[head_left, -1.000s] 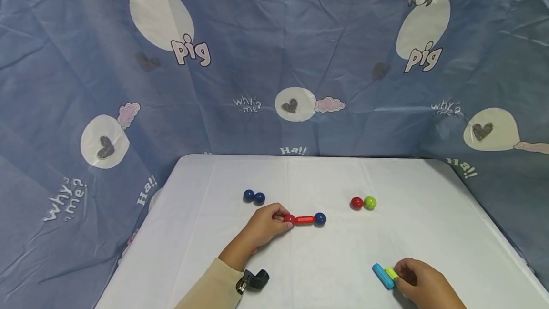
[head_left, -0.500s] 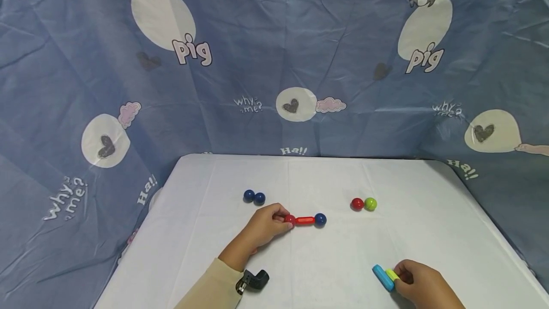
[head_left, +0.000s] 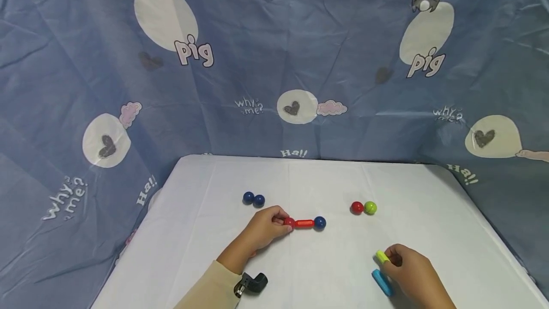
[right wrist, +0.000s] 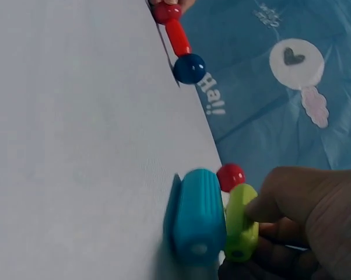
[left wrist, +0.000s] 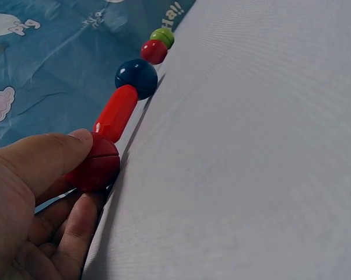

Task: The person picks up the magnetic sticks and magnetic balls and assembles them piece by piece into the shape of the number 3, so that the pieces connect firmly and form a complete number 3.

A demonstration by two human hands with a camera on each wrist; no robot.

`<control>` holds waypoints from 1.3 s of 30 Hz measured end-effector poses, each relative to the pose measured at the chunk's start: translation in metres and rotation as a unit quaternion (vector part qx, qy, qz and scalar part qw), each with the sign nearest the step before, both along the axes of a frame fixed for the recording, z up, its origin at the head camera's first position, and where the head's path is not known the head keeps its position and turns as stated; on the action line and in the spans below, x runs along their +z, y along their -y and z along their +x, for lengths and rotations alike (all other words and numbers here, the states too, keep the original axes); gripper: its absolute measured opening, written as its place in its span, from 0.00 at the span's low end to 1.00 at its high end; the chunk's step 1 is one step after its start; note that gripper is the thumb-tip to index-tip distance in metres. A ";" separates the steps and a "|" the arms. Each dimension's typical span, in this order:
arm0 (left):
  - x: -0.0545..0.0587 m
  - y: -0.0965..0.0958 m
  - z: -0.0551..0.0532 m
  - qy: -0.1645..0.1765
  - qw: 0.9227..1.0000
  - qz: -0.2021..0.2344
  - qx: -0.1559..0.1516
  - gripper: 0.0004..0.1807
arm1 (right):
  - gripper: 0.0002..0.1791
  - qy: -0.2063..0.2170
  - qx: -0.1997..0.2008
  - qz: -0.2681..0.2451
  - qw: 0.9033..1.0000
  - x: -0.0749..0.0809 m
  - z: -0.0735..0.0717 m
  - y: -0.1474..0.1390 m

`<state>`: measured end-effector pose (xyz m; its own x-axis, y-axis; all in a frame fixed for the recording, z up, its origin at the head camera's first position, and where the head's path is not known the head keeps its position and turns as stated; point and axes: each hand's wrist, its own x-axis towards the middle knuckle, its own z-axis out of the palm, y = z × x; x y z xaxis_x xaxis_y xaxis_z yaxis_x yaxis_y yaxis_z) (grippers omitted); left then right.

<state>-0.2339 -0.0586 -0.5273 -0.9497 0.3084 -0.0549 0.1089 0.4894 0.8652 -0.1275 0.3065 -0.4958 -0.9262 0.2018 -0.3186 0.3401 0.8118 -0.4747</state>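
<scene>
My left hand (head_left: 268,225) pinches a red ball (left wrist: 97,166) between thumb and fingers. That ball joins a red rod (head_left: 304,223) with a blue ball (head_left: 319,223) at its far end, the three in one straight line along the table. At the lower right, my right hand (head_left: 409,268) pinches a yellow-green rod (right wrist: 241,224) between thumb and fingers. Just nearer than that rod lies a blue rod (head_left: 382,283); in the right wrist view it stands right beside the yellow-green one (right wrist: 200,216).
Two dark blue balls (head_left: 253,199) sit together beyond the left hand. Farther right, a loose red ball (head_left: 357,208) and a green ball (head_left: 371,208) sit side by side. The white table (head_left: 326,271) ends at a blue patterned cloth (head_left: 240,61) behind.
My right hand has moved forward and slightly left with the yellow-green rod, away from the blue rod, which stays lying on the table. My left hand keeps its hold on the red ball.
</scene>
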 end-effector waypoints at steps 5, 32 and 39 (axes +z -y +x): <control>0.001 0.000 0.001 -0.004 1.000 -0.006 -0.002 0.11 | 0.15 -0.030 -0.003 -0.003 1.000 0.006 -0.014 0.010; 0.001 0.001 -0.001 -0.002 1.000 -0.010 -0.003 0.11 | 0.17 -0.145 0.011 -0.093 0.985 -0.002 -0.066 0.069; 0.000 0.002 0.000 0.001 1.000 -0.002 -0.006 0.11 | 0.17 -0.137 -0.017 -0.144 0.980 -0.004 -0.083 0.086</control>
<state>-0.2341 -0.0601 -0.5275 -0.9460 0.3189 -0.0581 0.1130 0.4923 0.8630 -0.2102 0.2207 -0.4999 -0.9793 0.1715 -0.1076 0.1923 0.6216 -0.7594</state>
